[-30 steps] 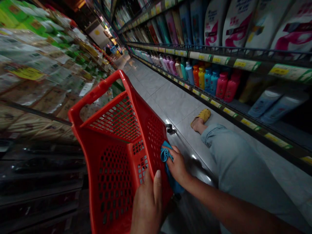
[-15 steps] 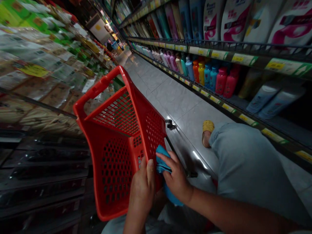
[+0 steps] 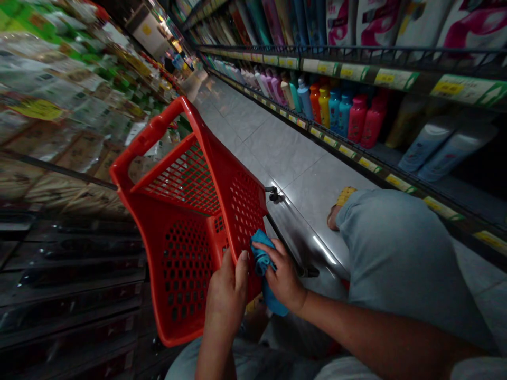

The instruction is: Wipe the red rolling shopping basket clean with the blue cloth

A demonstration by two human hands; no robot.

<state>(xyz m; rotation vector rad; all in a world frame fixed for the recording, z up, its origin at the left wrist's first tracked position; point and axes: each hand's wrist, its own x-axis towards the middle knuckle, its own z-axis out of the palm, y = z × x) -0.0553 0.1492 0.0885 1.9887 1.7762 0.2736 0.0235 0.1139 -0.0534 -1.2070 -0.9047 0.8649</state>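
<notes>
My left hand [image 3: 225,298] closed firmly on side wall of red perforated plastic shopping basket [image 3: 243,219]; basket tilted, lower centre of frame. Right hand [image 3: 282,277] half-closed, pressing crumpled blue cloth [image 3: 261,258] against same wall, just beside left hand. Thin black metal rod [image 3: 287,245] along basket's right side. Pale grey-blue trouser leg [image 3: 400,248] lower right, yellow sandal [image 3: 346,196] beyond. Grey tile floor [image 3: 273,148] centre. Shelves of colourful plastic bottles [image 3: 332,111] upper right; shelves of packaged goods [image 3: 67,137] upper left.

The basket [image 3: 158,126] sits before me, a cloth [image 3: 262,261] on its side wall; bottle shelves [image 3: 356,71] run right, packaged goods [image 3: 67,137] left.
</notes>
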